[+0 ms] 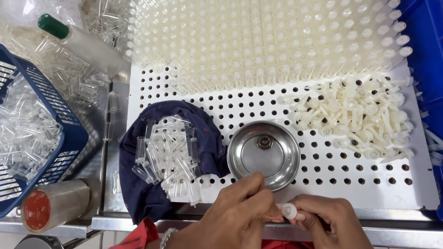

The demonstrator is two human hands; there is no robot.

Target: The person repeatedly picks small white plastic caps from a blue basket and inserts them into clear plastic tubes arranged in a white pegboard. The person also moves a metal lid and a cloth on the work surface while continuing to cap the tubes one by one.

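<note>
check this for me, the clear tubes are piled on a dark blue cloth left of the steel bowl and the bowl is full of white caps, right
Not quite. In the head view the steel bowl holds no white caps, only one small metal nut-like piece at its centre. The loose white caps lie on the perforated white board to the bowl's right. The clear tubes do lie on the dark blue cloth left of the bowl.

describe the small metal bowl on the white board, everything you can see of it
The metal bowl is round, shallow and shiny, steel by its look, with a rolled rim and a flat bottom. It sits upright on the white perforated board, near its front edge. A small dark nut-like piece lies inside near the back; otherwise it looks empty. Its left rim meets the dark blue cloth, and the left hand overlaps its front rim.
</note>
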